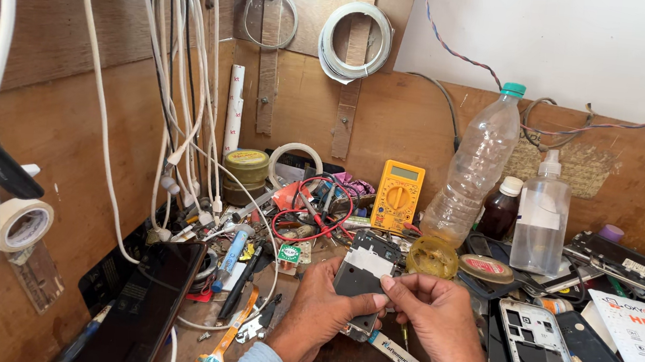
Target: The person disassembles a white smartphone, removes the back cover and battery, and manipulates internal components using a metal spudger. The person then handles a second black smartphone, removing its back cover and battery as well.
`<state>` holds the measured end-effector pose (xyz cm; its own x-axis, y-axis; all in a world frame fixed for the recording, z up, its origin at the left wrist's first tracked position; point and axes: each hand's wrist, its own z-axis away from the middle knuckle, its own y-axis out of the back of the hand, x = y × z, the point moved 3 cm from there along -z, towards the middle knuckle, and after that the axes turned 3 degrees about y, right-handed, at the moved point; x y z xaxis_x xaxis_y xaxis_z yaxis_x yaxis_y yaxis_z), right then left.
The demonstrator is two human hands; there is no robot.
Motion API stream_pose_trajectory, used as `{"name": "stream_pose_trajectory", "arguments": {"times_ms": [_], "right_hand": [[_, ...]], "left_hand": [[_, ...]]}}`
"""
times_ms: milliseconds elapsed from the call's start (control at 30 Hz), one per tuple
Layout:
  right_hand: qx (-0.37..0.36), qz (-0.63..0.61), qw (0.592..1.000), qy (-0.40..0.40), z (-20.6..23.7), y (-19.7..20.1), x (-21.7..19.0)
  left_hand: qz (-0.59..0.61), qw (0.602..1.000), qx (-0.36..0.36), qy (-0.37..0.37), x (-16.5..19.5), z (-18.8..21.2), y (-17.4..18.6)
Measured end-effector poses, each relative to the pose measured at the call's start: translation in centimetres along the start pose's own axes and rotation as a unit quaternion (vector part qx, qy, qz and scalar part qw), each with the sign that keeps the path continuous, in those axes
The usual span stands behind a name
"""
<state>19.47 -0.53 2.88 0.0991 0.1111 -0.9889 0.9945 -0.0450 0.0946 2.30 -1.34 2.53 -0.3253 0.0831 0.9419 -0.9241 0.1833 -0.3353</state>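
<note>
A dark phone frame [361,277] is held just in front of the yellow multimeter [398,194], gripped between both hands. It is clasped from the left by the left hand [317,304], while its right edge is pinched by the right hand [436,313] with thumb and fingers.

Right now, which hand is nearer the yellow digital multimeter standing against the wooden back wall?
Right. The right hand lies below the yellow digital multimeter, slightly to its right; the left hand sits farther off, lower and to its left.
</note>
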Motion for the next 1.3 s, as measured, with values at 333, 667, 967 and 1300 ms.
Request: {"name": "stream_pose_trajectory", "arguments": {"times_ms": [333, 667, 967, 1300], "right_hand": [[0.013, -0.067, 0.998, -0.009, -0.2, 0.5, -0.1], [0.004, -0.089, 0.995, -0.045, 0.2, 0.0, -0.3], [0.033, -0.074, 0.996, -0.023, 0.5, -0.5, -0.3], [0.01, -0.009, 0.999, 0.045, 0.8, -1.3, -0.2]], "left_hand": [[0.001, 0.999, -0.024, -0.033, 0.0, -0.5, 0.3], [0.046, 0.997, 0.05, -0.035, -0.1, -0.7, 0.8], [0.045, 0.997, 0.027, -0.058, 0.1, -0.3, 0.2], [0.084, 0.988, 0.085, -0.101, 2.0, 0.8, 0.1]]}}
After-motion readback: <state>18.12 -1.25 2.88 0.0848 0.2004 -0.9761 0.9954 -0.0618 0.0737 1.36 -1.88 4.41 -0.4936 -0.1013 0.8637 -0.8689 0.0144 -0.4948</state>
